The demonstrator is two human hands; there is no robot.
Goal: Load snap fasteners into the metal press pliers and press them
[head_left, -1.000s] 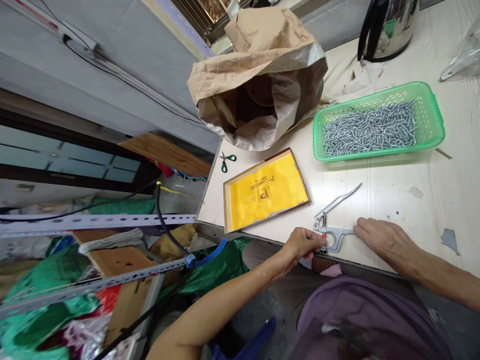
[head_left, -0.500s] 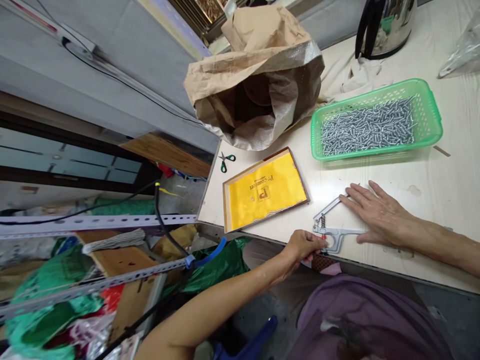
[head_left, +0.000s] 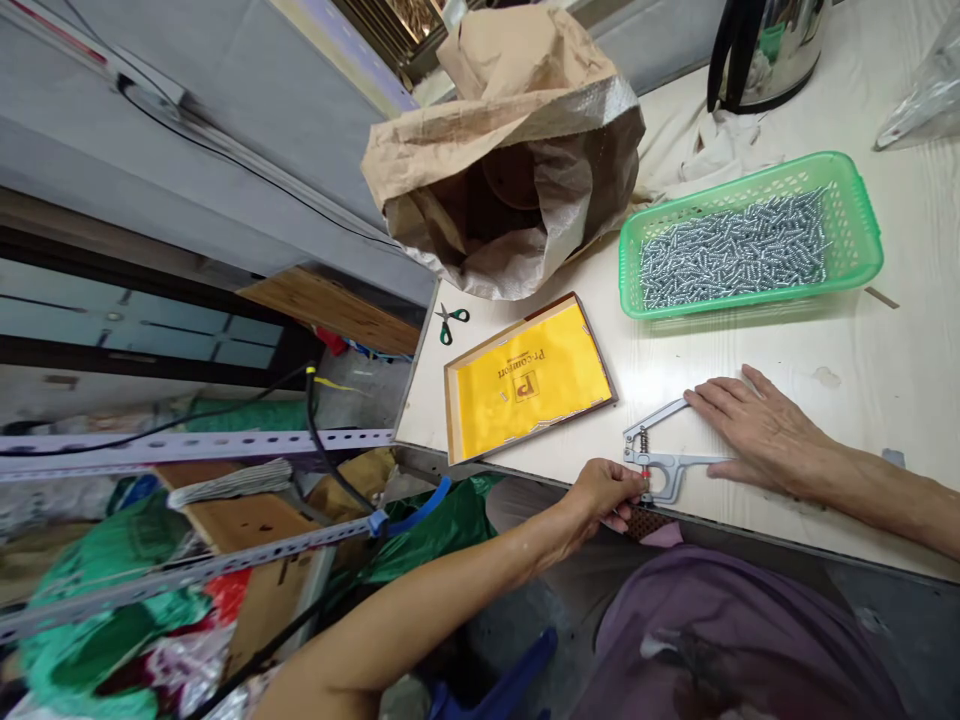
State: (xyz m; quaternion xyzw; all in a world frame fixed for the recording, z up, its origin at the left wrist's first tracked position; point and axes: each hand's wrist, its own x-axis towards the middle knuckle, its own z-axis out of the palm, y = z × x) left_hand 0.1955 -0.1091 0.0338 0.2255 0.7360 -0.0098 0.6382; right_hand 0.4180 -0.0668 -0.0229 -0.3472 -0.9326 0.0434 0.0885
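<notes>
A grey metal hand press (head_left: pixel 675 466) with a spring lies at the table's front edge. My left hand (head_left: pixel 606 490) is closed in a pinch at its jaw, beside a small red part; whatever is between the fingertips is too small to make out. My right hand (head_left: pixel 757 425) rests on the press handles with its fingers apart, fingertips at the upper lever and thumb side by the lower one. A strip of brown dotted material (head_left: pixel 646 522) hangs below the jaw. Left of the press sits a shallow box (head_left: pixel 529 380) with a yellow lining and small pieces along its edge.
A green basket (head_left: pixel 750 305) of small metal pieces stands behind my right hand. Green-handled scissors (head_left: pixel 452 324) lie near the table's left edge. Farther back are a large paper sack (head_left: pixel 510 170), a kettle (head_left: pixel 769 55) and a clear plastic bag (head_left: pixel 922 105).
My right hand has shifted slightly, and the upper lever now shows more clearly under its fingertips. My left hand stays at the jaw. The view has moved a little.
</notes>
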